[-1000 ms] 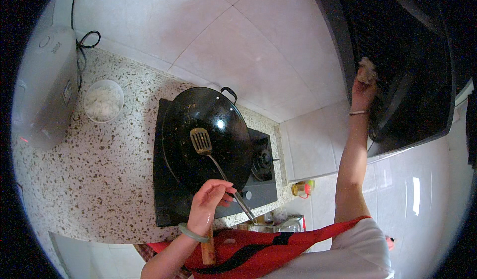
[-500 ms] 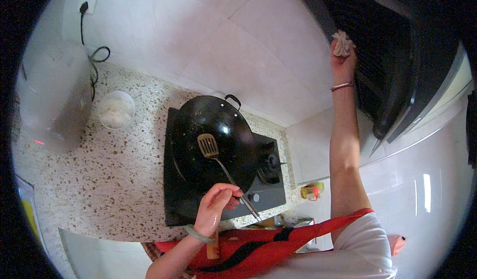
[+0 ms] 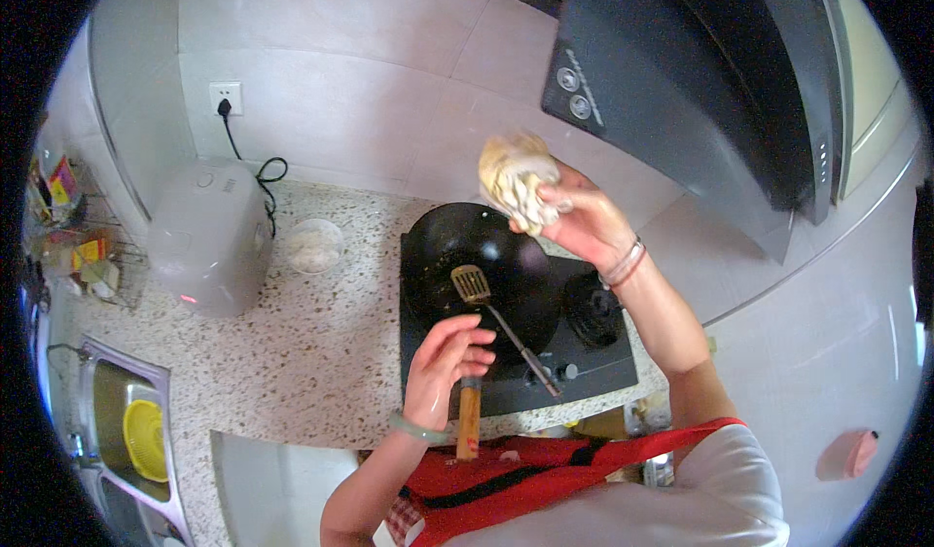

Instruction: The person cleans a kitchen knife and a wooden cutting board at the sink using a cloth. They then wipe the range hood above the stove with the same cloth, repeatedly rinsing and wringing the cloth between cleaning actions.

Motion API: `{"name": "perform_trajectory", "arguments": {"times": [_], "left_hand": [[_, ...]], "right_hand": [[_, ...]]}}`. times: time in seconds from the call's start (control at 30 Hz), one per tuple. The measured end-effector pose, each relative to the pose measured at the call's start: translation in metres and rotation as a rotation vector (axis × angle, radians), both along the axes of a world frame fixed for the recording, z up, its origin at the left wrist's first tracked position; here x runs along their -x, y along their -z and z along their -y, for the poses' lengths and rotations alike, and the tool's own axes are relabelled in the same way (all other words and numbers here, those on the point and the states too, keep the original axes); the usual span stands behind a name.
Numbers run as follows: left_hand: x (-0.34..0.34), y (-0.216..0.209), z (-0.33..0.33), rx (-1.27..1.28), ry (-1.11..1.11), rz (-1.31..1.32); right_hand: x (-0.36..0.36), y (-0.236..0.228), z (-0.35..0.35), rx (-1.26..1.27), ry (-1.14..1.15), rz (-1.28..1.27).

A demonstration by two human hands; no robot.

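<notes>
My right hand (image 3: 592,224) is closed round a crumpled, yellowish-white rag (image 3: 519,183), raised over the far right side of a black wok (image 3: 436,255). The rag is a little blurred. Fingers apart and slightly bent, my left hand (image 3: 443,367) holds nothing and hovers by the near rim, beside the wok's wooden handle (image 3: 469,420). A slotted metal turner (image 3: 471,284) rests in the wok, its long handle slanting out over the near right rim. Beneath is a black gas hob (image 3: 608,360).
A dark range hood (image 3: 662,128) juts out above, right of the rag. Left of the wok stand a white bowl (image 3: 314,247) with whitish contents and a grey rice cooker (image 3: 209,240), corded to a wall socket (image 3: 225,97). At the lower left, a sink (image 3: 163,396) holds a yellow basket (image 3: 144,440).
My right hand has come down and left from under the hood with the rag, to above the wok. The view has shifted, bringing the sink in. My left hand stays near the handle.
</notes>
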State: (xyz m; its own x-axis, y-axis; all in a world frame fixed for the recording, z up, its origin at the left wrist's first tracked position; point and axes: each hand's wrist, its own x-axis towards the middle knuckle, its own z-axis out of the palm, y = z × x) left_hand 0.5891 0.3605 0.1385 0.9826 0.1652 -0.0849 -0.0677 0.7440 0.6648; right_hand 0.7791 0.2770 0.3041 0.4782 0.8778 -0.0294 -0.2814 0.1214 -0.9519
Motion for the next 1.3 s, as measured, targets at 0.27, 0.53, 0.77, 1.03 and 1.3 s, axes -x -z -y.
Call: {"name": "perform_trajectory", "arguments": {"times": [0.27,0.53,0.77,1.03,1.3], "left_hand": [[-0.012,-0.073,0.027,-0.128,-0.175,0.261],[-0.051,-0.092,0.089,-0.265,-0.31,0.318],[-0.061,-0.147,0.112,-0.245,-0.26,0.445],[-0.056,-0.162,0.096,-0.189,-0.321,0.429],[-0.054,-0.176,0.082,-0.309,-0.338,0.511]], "right_hand": [[0.043,0.005,0.078,-0.084,-0.066,-0.035],[0.07,0.001,0.138,-0.11,0.155,0.958],[0.073,-0.071,0.151,-0.278,0.842,1.989],[0.07,-0.076,0.073,-0.021,0.761,2.202],[0.018,-0.081,0.21,0.409,1.31,2.127]]}}
